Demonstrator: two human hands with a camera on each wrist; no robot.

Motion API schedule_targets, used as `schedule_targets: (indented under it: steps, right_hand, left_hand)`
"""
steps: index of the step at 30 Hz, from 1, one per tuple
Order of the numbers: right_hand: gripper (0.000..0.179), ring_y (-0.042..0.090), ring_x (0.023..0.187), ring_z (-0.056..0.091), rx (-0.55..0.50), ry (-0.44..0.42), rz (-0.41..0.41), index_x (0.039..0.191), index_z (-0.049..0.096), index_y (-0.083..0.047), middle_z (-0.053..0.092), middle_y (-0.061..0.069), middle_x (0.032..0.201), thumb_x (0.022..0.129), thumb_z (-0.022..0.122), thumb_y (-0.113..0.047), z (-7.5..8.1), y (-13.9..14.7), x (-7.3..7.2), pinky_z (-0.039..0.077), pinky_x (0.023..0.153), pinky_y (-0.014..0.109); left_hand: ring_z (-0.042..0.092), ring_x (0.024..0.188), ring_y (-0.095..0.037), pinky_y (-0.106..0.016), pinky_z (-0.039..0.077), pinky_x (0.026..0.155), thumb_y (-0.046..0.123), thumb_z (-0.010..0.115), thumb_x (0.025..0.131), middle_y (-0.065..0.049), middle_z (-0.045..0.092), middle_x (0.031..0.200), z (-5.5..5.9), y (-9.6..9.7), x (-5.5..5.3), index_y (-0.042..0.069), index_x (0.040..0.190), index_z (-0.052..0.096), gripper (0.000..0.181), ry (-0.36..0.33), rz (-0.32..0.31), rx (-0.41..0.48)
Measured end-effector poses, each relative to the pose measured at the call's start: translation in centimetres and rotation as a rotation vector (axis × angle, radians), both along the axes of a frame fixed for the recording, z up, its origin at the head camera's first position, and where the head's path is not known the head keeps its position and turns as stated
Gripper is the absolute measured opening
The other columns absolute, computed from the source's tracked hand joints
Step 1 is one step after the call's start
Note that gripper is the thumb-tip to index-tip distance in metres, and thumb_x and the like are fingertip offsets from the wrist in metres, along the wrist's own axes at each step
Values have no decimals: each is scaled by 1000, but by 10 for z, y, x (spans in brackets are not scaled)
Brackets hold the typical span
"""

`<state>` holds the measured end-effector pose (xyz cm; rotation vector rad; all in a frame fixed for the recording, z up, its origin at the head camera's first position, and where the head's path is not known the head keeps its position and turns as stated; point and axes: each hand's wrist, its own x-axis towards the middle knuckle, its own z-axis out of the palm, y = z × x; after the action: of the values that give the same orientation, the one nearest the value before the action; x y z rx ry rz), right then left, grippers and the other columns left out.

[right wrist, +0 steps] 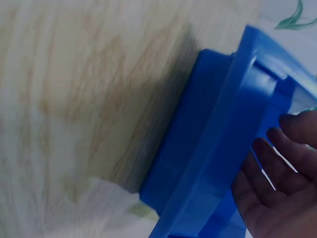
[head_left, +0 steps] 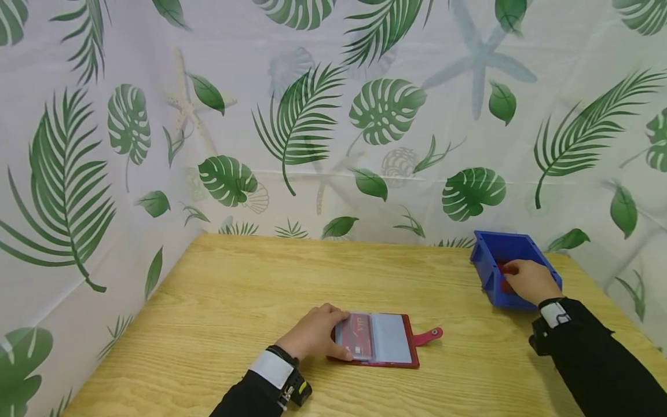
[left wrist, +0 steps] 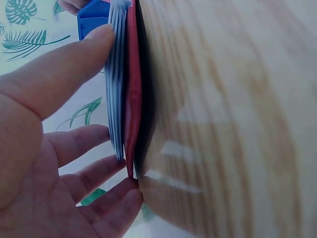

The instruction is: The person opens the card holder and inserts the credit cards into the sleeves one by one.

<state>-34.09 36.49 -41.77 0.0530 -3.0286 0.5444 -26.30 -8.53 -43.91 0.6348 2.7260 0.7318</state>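
Head: the left hand (head_left: pixel 315 333) holds one card holder (head_left: pixel 393 339) on the table (head_left: pixel 312 272), one VIP card (head_left: pixel 359 336) showing; the right hand (head_left: pixel 534 281), in one bin (head_left: pixel 486 269), is probably picking red pieces (head_left: pixel 505 285) (uncountable), next needing a fine pinch. Left wrist: part-spread fingers grip the holder. Right wrist: half-curled fingers, hold unclear.

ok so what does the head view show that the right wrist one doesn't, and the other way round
Only the head view: the left hand on the open card holder with its snap strap, and something red inside the blue bin.

Only the right wrist view: the palm side of the right hand, with gaps between its fingers.

Both: the right hand at the blue bin, the wood-grain table and part of the leaf-print cloth.
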Motion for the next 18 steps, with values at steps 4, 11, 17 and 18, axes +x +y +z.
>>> schedule_targets:
  steps: [4,11,17,18]
  right_hand:
    - [42,55,103,53,19,-98,-17,115,56,20,56,39,115,88,58,-12,-3,5,-5,43,85,63]
    - [48,56,103,53,37,-134,-7,113,57,21,57,39,113,85,66,-16,-9,8,-8,44,84,62]
    - [44,53,96,57,57,-146,26,106,62,20,61,37,104,85,64,-20,-10,10,-13,45,83,60]
    - [44,52,96,57,57,-153,31,105,63,19,62,36,103,85,63,-20,-10,10,-14,45,83,60]
  left_hand:
    - [48,117,-25,-39,43,98,38,86,73,-5,52,130,-2,-1,0,14,140,54,78,-7,2,1]
    - [48,117,-23,-39,43,97,39,86,72,-4,52,130,-2,-1,-1,15,140,54,78,-2,4,-4]
    - [49,115,-24,-38,44,96,39,87,71,-5,53,128,-1,-1,-1,14,139,55,79,24,-5,-5]
    - [49,115,-24,-38,44,96,39,87,71,-5,53,128,-1,-1,0,14,139,55,79,28,-7,-5]
